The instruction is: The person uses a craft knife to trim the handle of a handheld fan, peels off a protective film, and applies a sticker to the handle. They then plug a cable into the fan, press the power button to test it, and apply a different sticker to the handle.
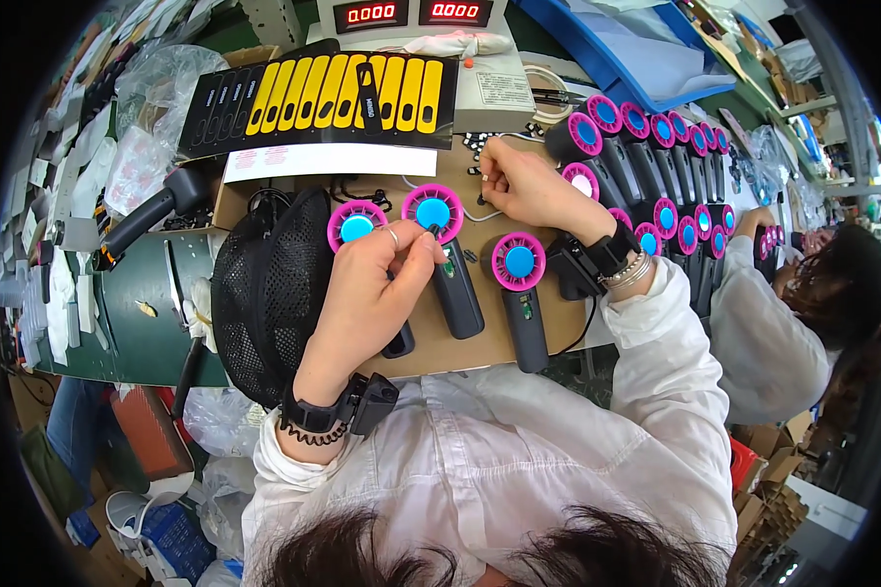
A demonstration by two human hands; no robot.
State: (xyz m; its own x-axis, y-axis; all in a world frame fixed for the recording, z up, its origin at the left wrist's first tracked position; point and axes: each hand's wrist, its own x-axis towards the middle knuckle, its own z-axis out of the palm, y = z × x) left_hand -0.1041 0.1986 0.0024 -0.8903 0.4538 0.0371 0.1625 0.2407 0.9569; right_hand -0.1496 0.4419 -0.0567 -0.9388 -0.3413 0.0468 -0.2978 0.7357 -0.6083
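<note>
Handheld fan (458,298), pink-rimmed and dark-handled, is laid on brown board (496,342) at the left hand (370,293), whose fingertips are pinched together by the fan's head; whether anything is gripped cannot be told. Right hand (543,191): fingers curled inward near small black-and-white pieces (475,142), any hold unclear. Outward are ranged a black mesh bag (264,284), left, and matching fans (665,215) in rows, right.

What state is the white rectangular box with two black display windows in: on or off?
On: both display windows on the white box glow with red digits.
</note>
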